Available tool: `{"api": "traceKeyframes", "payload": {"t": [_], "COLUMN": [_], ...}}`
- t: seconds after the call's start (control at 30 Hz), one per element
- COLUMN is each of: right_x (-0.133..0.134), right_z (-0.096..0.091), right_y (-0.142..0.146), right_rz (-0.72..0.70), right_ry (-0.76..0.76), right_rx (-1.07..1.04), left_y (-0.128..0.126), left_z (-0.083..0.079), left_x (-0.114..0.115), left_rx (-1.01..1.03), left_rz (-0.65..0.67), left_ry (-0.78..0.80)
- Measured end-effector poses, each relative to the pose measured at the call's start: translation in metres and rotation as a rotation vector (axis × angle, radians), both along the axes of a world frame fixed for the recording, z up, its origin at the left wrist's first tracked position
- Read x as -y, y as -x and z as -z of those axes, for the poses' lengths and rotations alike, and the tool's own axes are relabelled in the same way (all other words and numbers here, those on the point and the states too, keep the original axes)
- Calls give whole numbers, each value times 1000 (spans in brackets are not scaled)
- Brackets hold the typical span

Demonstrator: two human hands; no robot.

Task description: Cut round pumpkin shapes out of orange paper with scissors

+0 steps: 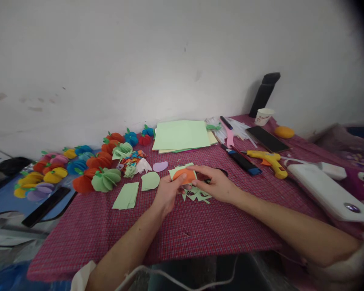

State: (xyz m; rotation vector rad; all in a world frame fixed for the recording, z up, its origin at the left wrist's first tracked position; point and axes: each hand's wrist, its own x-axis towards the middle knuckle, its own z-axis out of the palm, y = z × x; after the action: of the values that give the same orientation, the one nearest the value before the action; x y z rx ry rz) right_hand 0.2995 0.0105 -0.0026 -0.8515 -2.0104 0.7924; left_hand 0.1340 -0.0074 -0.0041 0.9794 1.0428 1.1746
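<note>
My left hand [169, 191] is closed on an orange paper cutout [186, 176] laid over light green paper [173, 171], thumb on top. From the other side, the fingers of my right hand [214, 182] pinch the edge of the same papers. Beneath the hands lies a heap of light green paper scraps [197, 195]. To the left are a stack of green paper rectangles [126, 196], some rounded green cutouts [150, 181] and a purple cutout [160, 166].
Colourful paper pumpkins [106, 179] crowd the left side. Large green sheets [182, 135] lie by the wall. On the right are a yellow glue gun [271, 161], a dark phone [267, 138], a white power bank [327, 190], a paper cup [263, 117] and white glue sticks [241, 130].
</note>
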Motion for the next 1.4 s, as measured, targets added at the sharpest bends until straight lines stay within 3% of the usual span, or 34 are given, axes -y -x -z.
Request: {"api": "traceKeyframes", "payload": {"t": [0.23,0.8,1.03,1.2,1.4], "right_x": [-3,-1,-9,-7,-5], "right_z": [1,-3,-2,-3,0], "right_y": [0,2,1,1,3], "right_rz": [-17,-47,36,-64,-155], "right_ry": [166,244,449,597,604], "right_rx": [-28,-91,-346,-211,-142], "left_y": [1,0,0,1,0], "left_z": [1,2,4,6,2], "left_x": [1,0,-2,-2,-1], "left_rx": [12,2,2,20,28], "left_rz": [36,33,-50,-52,-60], "left_ry": [14,6,17,19,15]}}
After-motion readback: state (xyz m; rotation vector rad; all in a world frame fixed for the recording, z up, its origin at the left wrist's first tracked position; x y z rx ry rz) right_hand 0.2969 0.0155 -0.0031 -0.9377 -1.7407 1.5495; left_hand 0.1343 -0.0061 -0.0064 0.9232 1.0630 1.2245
